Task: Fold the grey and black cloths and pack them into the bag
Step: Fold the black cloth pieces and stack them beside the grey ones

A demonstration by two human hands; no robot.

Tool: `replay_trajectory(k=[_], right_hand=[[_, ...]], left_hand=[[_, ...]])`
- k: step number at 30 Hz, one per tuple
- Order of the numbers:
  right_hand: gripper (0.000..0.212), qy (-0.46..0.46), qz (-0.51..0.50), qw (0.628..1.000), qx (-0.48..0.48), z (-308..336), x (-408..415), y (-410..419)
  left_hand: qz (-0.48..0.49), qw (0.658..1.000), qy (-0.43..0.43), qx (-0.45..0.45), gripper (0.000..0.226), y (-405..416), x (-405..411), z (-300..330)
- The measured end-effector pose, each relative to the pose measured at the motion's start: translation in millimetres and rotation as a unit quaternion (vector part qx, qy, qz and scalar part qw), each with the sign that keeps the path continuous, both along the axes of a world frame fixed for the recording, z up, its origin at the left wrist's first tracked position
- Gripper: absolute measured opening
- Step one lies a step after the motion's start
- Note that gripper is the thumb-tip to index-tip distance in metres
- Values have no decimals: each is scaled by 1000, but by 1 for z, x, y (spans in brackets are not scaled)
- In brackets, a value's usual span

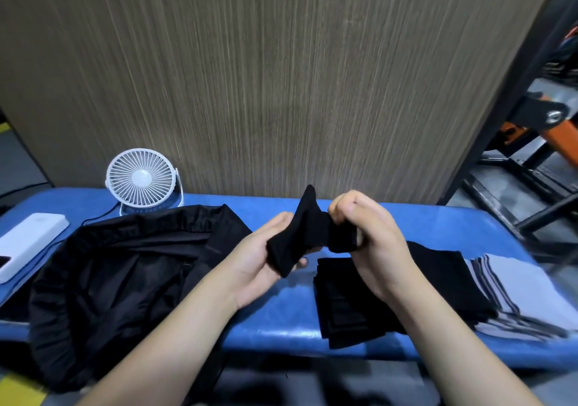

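Head view: two hands [316, 243] grip one black cloth [300, 233]; one bag [125, 280], two cloth stacks [438, 293]

A blue padded tabletop [275, 336] carries a white desk fan [142, 180] at the back left, with a white power bank [29, 243] at the left edge. A black bag [125, 280] lies open at the left. To the right lies a stack of black cloths [359, 305], and just beside it a stack of grey cloths [525, 296].
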State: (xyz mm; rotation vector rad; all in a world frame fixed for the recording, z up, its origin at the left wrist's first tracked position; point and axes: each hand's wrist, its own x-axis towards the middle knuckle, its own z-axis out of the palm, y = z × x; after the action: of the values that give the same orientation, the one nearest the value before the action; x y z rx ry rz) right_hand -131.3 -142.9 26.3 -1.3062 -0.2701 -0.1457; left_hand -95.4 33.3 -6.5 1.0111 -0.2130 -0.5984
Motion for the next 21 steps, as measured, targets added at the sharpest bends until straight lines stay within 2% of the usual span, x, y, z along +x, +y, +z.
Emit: replay_trajectory(k=[3, 6, 11, 16, 21], right_hand=[[19, -47, -36, 989, -137, -4, -1, 1], [19, -61, -65, 971, -223, -8, -3, 1], [21, -75, -95, 958, -261, -8, -4, 1], [22, -79, -122, 943, -298, -12, -2, 3], [21, -107, -151, 918, -351, -18, 1, 6]], left_hand=[[27, 999, -10, 34, 11, -3, 0, -4], [32, 999, 8, 30, 10, -2, 0, -5], [69, 996, -5, 54, 17, -1, 1, -5], [123, 985, -75, 100, 30, -4, 2, -7], [176, 963, -151, 139, 57, -11, -1, -8]])
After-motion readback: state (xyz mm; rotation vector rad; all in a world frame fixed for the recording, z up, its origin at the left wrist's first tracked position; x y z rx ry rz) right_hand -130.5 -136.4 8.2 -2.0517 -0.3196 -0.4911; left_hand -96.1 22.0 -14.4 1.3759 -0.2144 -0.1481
